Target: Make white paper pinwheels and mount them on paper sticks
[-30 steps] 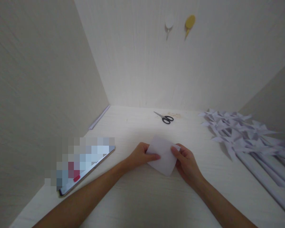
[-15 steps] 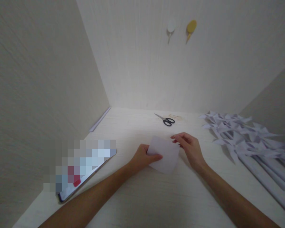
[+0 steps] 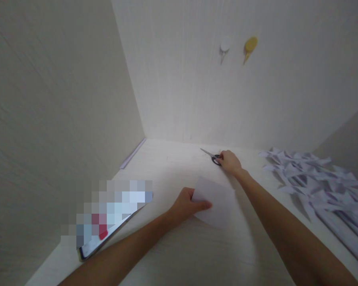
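My left hand (image 3: 188, 204) pinches the left edge of a white square of paper (image 3: 216, 206), thumb on top and fingers underneath. The paper is held over the table, tilted a little. Farther back, my right hand (image 3: 230, 162) has its fingers closed on the black handles of a pair of scissors (image 3: 208, 153). The blades lie close together and point left toward the back wall. One handle loop is partly covered by the fingers.
At the right lie several white paper pinwheels (image 3: 310, 174) with rolled paper sticks (image 3: 340, 232). A phone (image 3: 113, 222), partly pixelated, is at the left. A thin paper roll (image 3: 133, 153) lies along the left wall. White (image 3: 225, 44) and yellow hooks (image 3: 251, 44) hang on the back wall.
My right hand has left the paper's edge and reached back to the scissors, closing on their handles. My left hand still holds the paper. The whole view has shifted slightly.
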A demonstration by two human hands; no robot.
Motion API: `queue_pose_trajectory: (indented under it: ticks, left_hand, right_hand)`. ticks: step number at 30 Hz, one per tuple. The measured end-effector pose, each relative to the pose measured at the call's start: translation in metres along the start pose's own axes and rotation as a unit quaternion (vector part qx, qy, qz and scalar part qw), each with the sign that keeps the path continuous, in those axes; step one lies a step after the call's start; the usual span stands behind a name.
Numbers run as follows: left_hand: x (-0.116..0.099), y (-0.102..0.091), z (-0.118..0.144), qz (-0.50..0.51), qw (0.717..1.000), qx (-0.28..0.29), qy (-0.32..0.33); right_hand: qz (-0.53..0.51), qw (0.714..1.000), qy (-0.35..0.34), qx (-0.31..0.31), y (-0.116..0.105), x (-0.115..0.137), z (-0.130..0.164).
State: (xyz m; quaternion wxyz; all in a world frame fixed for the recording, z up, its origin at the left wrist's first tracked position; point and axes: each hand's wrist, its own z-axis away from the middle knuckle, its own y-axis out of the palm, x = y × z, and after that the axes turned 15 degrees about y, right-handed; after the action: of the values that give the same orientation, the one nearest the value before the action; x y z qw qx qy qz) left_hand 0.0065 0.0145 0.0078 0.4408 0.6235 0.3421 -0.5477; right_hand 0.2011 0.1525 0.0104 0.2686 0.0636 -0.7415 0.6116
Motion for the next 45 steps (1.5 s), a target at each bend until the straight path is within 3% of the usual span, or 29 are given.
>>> queue_pose_trajectory:
  ticks: [5,9,15,17,19,21,22,30,34,39,45]
  left_hand:
    - [-0.001,0.0,0.0,0.012,1.0,-0.01,-0.002]
    - [0.001,-0.001,-0.001,0.03,0.999,-0.018,0.005]
    - [-0.009,-0.01,-0.008,0.059,0.996,-0.068,0.021]
    - [-0.02,-0.012,-0.01,0.049,0.996,-0.062,0.027]
    - [-0.035,-0.012,-0.013,0.041,0.997,-0.061,0.038]
    - [-0.051,-0.011,-0.016,0.034,0.997,-0.061,0.046]
    - [-0.058,-0.01,-0.017,0.031,0.996,-0.062,0.053]
    - [-0.088,-0.015,-0.018,-0.015,0.993,-0.027,0.117]
    - [-0.098,-0.02,-0.013,-0.02,0.993,-0.018,0.113]
    - [-0.108,-0.02,-0.008,-0.01,0.993,-0.015,0.115]
    - [-0.106,-0.018,-0.008,-0.006,0.995,-0.002,0.103]
  right_hand:
    - [-0.013,1.0,0.02,0.014,0.002,0.003,0.005]
    - [-0.07,0.996,0.047,0.027,-0.008,-0.001,0.019]
    - [-0.224,0.966,0.05,0.12,-0.041,-0.017,0.087]
    - [-0.413,0.881,0.068,0.219,-0.049,-0.023,0.118]
    - [-0.51,0.811,0.087,0.272,-0.053,-0.03,0.145]
    - [-0.551,0.778,0.104,0.285,-0.052,-0.035,0.165]
    - [-0.556,0.774,0.105,0.284,-0.051,-0.036,0.172]
    - [-0.512,0.791,-0.006,0.334,-0.041,-0.021,0.195]
    - [-0.48,0.797,-0.028,0.365,-0.04,-0.016,0.206]
    - [-0.404,0.836,-0.048,0.369,-0.046,-0.015,0.218]
    - [-0.361,0.848,-0.058,0.384,-0.052,-0.014,0.223]
